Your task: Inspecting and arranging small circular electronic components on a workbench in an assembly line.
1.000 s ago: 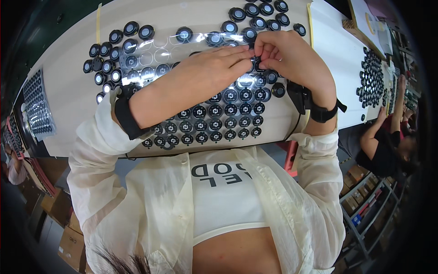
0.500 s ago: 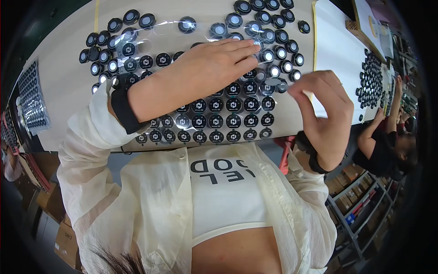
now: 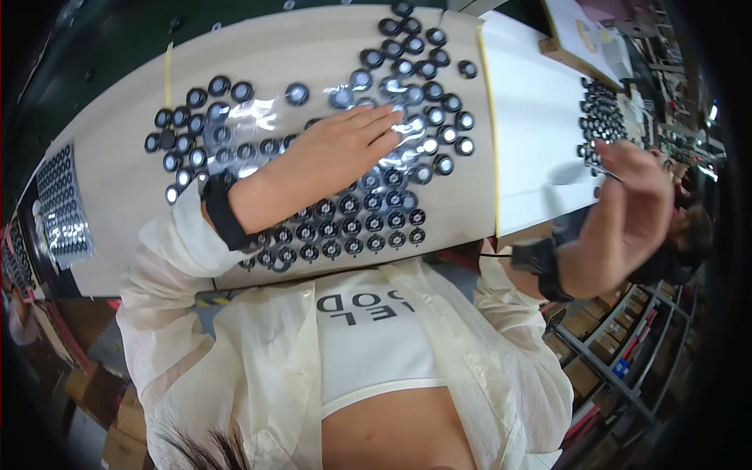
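Note:
My left hand (image 3: 337, 145) lies stretched out over the middle of the table, fingers flat on a clear plastic sheet (image 3: 258, 113). Under and around that sheet are rows of round black parts (image 3: 350, 205) with a white mark on their faces. More round black pieces with pale shiny centres (image 3: 392, 48) are scattered beyond my fingers. Out to the right, my right hand (image 3: 627, 211) is raised, thumb and fingers pinched and blurred by motion. A thin, see-through round film (image 3: 570, 172) trails beside its fingertips.
A yellow tape strip (image 3: 493, 117) borders a white surface on the right. Another cluster of black round parts (image 3: 601, 113) lies at far right, near a wooden-edged box (image 3: 576, 59). At far left is a filled clear sheet (image 3: 66, 207). Metal shelving (image 3: 627, 376) holds boxes.
My right hand has moved right, away from the black parts, with the film coming along. My left hand stays on the sheet. The whole view has shifted.

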Demonstrator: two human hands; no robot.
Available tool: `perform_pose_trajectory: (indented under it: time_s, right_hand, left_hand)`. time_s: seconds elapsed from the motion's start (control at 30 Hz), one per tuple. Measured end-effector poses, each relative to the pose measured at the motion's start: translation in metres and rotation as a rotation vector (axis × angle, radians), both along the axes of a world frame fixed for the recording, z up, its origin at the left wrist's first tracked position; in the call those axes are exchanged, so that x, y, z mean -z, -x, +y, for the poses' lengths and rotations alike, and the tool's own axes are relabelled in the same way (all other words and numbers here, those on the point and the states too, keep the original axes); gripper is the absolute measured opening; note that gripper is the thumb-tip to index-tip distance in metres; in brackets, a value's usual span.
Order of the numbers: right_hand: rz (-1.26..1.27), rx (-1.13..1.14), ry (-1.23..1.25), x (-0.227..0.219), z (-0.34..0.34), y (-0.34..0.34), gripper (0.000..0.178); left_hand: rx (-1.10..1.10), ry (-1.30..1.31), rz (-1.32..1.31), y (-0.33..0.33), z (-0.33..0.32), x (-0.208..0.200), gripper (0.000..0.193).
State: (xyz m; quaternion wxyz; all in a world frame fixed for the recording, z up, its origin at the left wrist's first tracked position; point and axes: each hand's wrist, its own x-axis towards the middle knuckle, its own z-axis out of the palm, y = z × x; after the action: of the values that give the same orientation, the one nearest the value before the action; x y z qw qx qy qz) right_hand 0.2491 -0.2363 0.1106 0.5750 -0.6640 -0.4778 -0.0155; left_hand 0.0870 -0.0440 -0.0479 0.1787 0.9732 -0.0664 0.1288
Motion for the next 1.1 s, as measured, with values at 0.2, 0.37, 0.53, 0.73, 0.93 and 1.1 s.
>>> perform_pose_trajectory:
  time_s: [0.2, 0.37, 0.53, 0.73, 0.93, 1.1]
  right_hand:
    - [0.206, -0.141, 0.225, 0.011, 0.034, 0.015, 0.017]
    - [0.121, -0.053, 0.298, 0.022, 0.059, 0.021, 0.016]
    - [0.152, -0.137, 0.277, 0.025, 0.075, 0.025, 0.015]
    - [0.036, -0.267, 0.399, 0.029, 0.084, 0.032, 0.014]
    - [-0.005, -0.360, 0.392, 0.034, 0.091, 0.034, 0.010]
    - [0.094, -0.202, 0.126, 0.044, 0.094, 0.039, 0.012]
  left_hand:
    - [0.028, 0.719, 0.123, -0.002, 0.028, -0.034, 0.048]
    - [-0.070, 0.649, -0.088, 0.028, 0.048, -0.089, 0.032]
    - [-0.127, 0.734, 0.006, 0.047, 0.043, -0.098, 0.030]
    - [-0.124, 0.719, -0.010, 0.044, 0.029, -0.099, 0.032]
    - [-0.089, 0.681, -0.017, 0.049, 0.031, -0.094, 0.031]
    - [-0.216, 0.736, 0.109, 0.056, 0.035, -0.092, 0.031]
